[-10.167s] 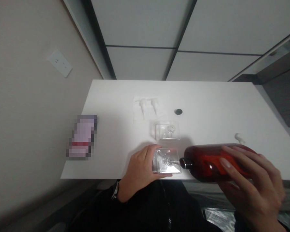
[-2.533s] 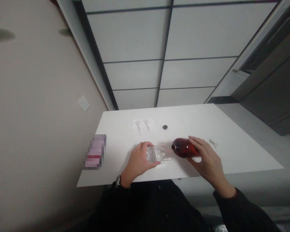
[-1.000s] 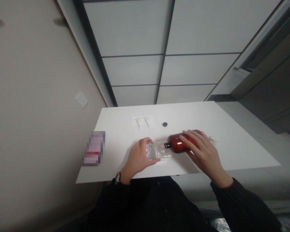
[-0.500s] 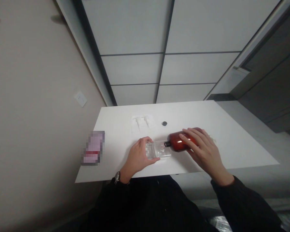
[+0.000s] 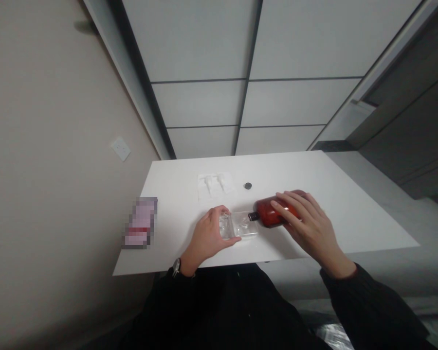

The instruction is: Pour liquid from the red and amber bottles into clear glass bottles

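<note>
A clear square bottle stands near the front of the white table. My left hand grips its left side. My right hand holds a dark red bottle tipped on its side, its black neck pointing left over the clear bottle's mouth. Whether liquid is running between them cannot be told.
Two white pump heads lie on a white sheet at the back of the table. A small black cap sits right of them. A blurred pink item lies at the table's left edge. A wall socket is on the left wall.
Over ten seconds the view pulled back from the table. The red bottle's neck swung from pointing at me to tipping left over the clear bottle. In the last half second, hardly any movement.
</note>
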A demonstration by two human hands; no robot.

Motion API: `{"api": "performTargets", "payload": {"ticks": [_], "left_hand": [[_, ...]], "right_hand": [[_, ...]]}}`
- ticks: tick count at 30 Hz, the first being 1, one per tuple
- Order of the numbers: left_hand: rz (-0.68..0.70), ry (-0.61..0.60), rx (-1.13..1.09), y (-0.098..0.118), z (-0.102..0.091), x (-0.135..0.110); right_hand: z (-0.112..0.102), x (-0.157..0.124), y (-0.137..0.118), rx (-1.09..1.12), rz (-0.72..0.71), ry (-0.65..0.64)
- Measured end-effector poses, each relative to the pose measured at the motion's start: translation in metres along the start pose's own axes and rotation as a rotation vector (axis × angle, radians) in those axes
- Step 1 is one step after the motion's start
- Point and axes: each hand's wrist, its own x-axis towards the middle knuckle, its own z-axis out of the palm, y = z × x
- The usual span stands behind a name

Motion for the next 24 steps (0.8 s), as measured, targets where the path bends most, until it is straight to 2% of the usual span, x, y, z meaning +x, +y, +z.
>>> {"api": "performTargets", "payload": {"ticks": [24], "left_hand": [[0.016,0.002,-0.013,-0.005,0.001,-0.001]], "right_hand": [[-0.011,0.007,0.007,-0.071,-0.088,-0.011]]}}
